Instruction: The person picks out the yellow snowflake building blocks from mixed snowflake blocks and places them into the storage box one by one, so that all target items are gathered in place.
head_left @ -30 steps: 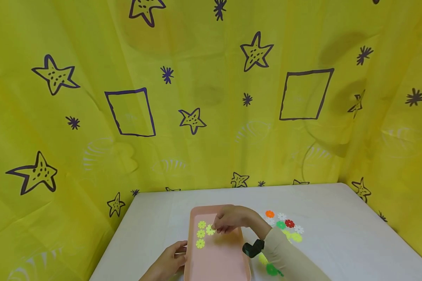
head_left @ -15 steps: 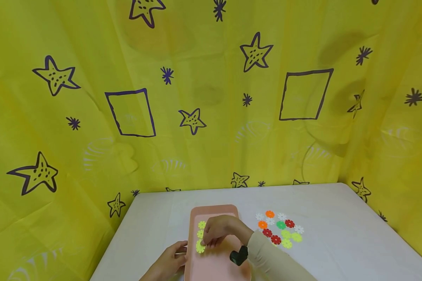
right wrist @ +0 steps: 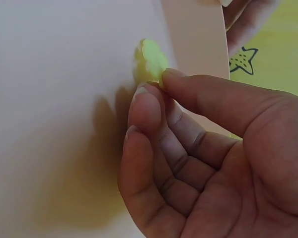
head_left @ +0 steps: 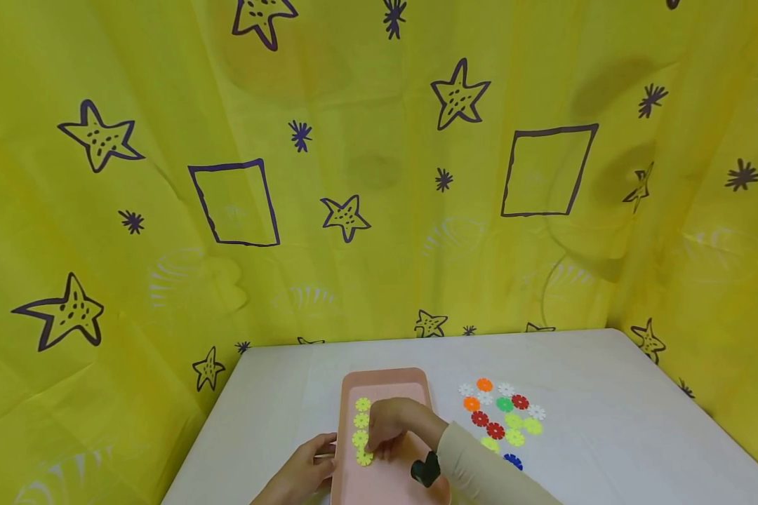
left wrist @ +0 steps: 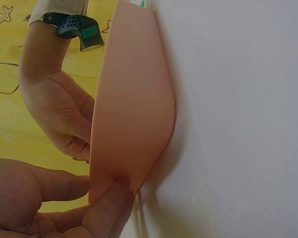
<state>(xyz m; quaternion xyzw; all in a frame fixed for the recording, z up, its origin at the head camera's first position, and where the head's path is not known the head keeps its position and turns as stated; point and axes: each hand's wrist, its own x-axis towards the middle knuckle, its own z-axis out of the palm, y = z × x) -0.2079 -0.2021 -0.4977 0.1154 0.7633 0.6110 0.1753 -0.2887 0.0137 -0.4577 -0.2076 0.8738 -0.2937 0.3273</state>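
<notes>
A pink tray [head_left: 391, 484] lies on the white table, with a column of yellow flower-shaped discs [head_left: 362, 421] along its left side. My right hand [head_left: 388, 426] pinches one more yellow disc [right wrist: 153, 58] between thumb and fingertips, just above or on the tray floor at the near end of that column. The fingertips partly cover this disc. At the tray's left wall, my left hand [head_left: 303, 468] grips the edge; in the left wrist view its thumb and fingers pinch the tray wall [left wrist: 129, 89].
Right of the tray, loose flower discs are scattered on the table [head_left: 594, 414]: white, orange [head_left: 484, 384], red [head_left: 495, 431], green [head_left: 504, 404], yellow [head_left: 533, 426] and blue [head_left: 513, 461]. My right sleeve [head_left: 486, 470] hides part of that area. A yellow curtain [head_left: 379, 266] surrounds the table.
My right hand has brought the pinched yellow disc from beside the column down to its near end. Its arm has uncovered more loose discs. The left hand has stayed at the tray.
</notes>
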